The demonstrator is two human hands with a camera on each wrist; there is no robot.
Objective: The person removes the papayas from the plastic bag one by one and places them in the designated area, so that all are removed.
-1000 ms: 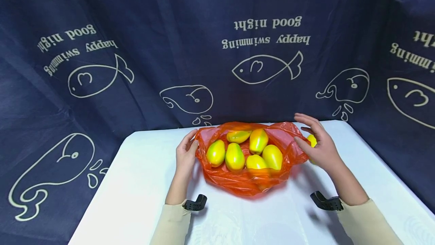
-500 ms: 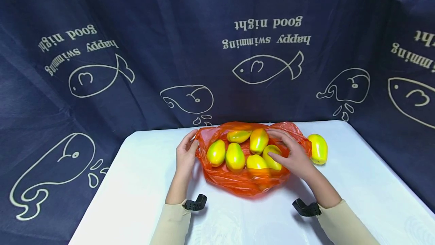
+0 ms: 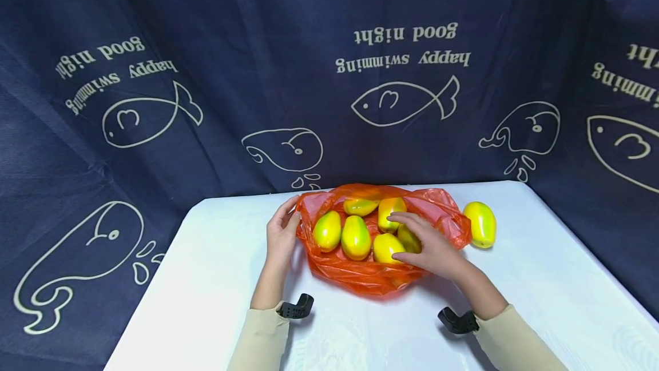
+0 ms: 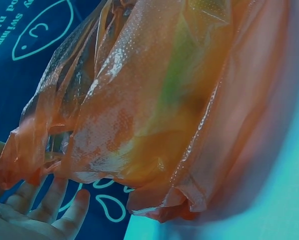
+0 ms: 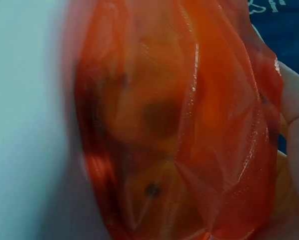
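A red plastic bag (image 3: 355,279) lies with its mouth spread, holding several yellow-green papayas (image 3: 356,238). My left hand (image 3: 282,234) grips the bag's left edge between thumb and fingers; in the left wrist view, the hand (image 4: 44,210) has thin red film across its fingers. My right hand (image 3: 429,248) reaches over the bag's right side, fingers and thumb spread apart around the front papayas. It partly covers a shaded papaya (image 3: 408,238). Whether it touches one, I cannot tell. In the right wrist view, bag film (image 5: 219,150) hides most of that hand.
Outside the bag, one papaya (image 3: 481,224) stands on the white table (image 3: 206,279) at the right. A dark blue fish-print cloth (image 3: 288,74) hangs behind and along the sides. Each wrist wears a black device, such as the left one (image 3: 297,306).
My right hand has let go of the bag's right edge and moved left, in over the papayas. The lone papaya at the right is uncovered. My left hand has stayed put.
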